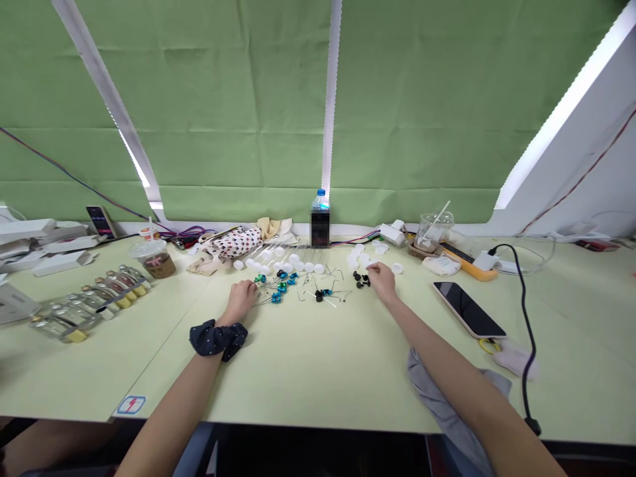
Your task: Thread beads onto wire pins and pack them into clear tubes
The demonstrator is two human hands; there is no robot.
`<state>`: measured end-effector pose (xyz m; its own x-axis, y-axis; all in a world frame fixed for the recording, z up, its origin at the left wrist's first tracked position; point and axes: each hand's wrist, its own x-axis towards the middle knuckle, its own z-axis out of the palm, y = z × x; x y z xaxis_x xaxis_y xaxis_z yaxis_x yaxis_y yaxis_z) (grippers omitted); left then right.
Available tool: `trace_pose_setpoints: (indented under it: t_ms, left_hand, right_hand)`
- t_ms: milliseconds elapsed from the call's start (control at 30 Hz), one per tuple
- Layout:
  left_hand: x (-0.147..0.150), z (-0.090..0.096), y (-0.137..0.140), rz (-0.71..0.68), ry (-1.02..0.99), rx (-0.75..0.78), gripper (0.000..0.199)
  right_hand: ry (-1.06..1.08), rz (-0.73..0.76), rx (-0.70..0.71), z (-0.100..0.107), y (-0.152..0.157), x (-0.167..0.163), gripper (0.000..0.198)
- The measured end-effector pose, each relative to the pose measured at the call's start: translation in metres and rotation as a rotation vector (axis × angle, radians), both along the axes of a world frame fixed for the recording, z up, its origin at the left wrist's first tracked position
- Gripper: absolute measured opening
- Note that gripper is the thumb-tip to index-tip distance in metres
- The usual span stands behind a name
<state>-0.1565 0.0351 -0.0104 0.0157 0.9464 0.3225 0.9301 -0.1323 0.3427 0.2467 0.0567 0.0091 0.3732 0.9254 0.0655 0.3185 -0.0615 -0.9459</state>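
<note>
Okay, counts, all placed from the one blue-capped bottle (320, 222): two bare hands, two phones, two plastic cups. One phone (470, 310) lies right of and nearer than the bottle, the other (101, 222) leans far left of it. One cup (159, 264) stands left, one (431, 232) right. Glass bottles (89, 303) in a row, far left, roughly eight, overlapping; white caps (318, 268), too bunched to count, in front and to both sides.

Small parts: several blue parts (276, 298) and a couple of green parts, glossy, with thin metal pins, front-left of the bottle; about five black parts (358, 285), round and dark, front-right, plus one nearly straight in front.

Left hand (242, 297), front-left, fingers curled close together beside the blue parts; can't tell if anything's held. Right hand (381, 281), front-right, thumb and fingertips nearly together by the black parts; grip hidden.

Broad stretch of tabletop (308, 371) runs from the parts in front of the bottle to the front edge, between both forearms.
</note>
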Motion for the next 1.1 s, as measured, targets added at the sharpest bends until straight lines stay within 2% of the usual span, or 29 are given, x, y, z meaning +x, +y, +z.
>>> trace_pose_setpoints:
  t_ms: [33, 133, 200, 300, 433, 533, 600, 667, 800, 867, 967, 1100]
  left_hand:
    - [-0.001, -0.001, 0.000, 0.021, 0.004, -0.004, 0.032]
    - [-0.003, -0.004, 0.000, 0.098, 0.015, -0.011, 0.032]
    - [-0.004, -0.006, 0.000, 0.151, 0.020, -0.014, 0.032]
    - [-0.005, -0.007, -0.002, 0.208, 0.022, -0.022, 0.031]
    - [0.001, -0.001, -0.009, 0.254, 0.020, -0.016, 0.032]
    - [0.016, 0.011, -0.019, 0.268, 0.034, 0.120, 0.033]
    - [0.033, 0.021, -0.028, 0.173, 0.053, 0.277, 0.032]
    - [0.053, 0.029, -0.037, 0.017, 0.057, 0.343, 0.029]
    - [0.094, 0.034, -0.050, -0.313, 0.090, 0.285, 0.027]
    - [0.111, 0.032, -0.051, -0.426, 0.108, 0.267, 0.033]
    - [0.132, 0.029, -0.049, -0.520, 0.136, 0.283, 0.042]
    - [0.146, 0.027, -0.045, -0.550, 0.174, 0.320, 0.035]
  right_hand:
    - [-0.056, 0.027, 0.051, 0.001, -0.005, -0.008, 0.015]
    - [-0.483, 0.396, 0.322, 0.001, -0.023, -0.038, 0.026]
    - [-0.665, 0.600, 0.403, 0.000, -0.035, -0.055, 0.033]
    - [-0.861, 0.725, 0.411, -0.003, -0.048, -0.072, 0.038]
    - [-0.972, 0.771, 0.411, -0.007, -0.050, -0.078, 0.031]
    - [-0.989, 0.783, 0.400, -0.011, -0.046, -0.079, 0.023]
    - [-0.988, 0.804, 0.405, -0.014, -0.043, -0.079, 0.019]
    - [-0.964, 0.831, 0.417, -0.017, -0.040, -0.079, 0.017]
    - [-0.886, 0.857, 0.443, -0.019, -0.034, -0.075, 0.016]
    - [-0.853, 0.870, 0.465, -0.014, -0.033, -0.072, 0.017]
    - [-0.726, 0.918, 0.486, 0.000, -0.035, -0.069, 0.017]
    - [-0.322, 1.027, 0.411, 0.018, -0.044, -0.068, 0.016]
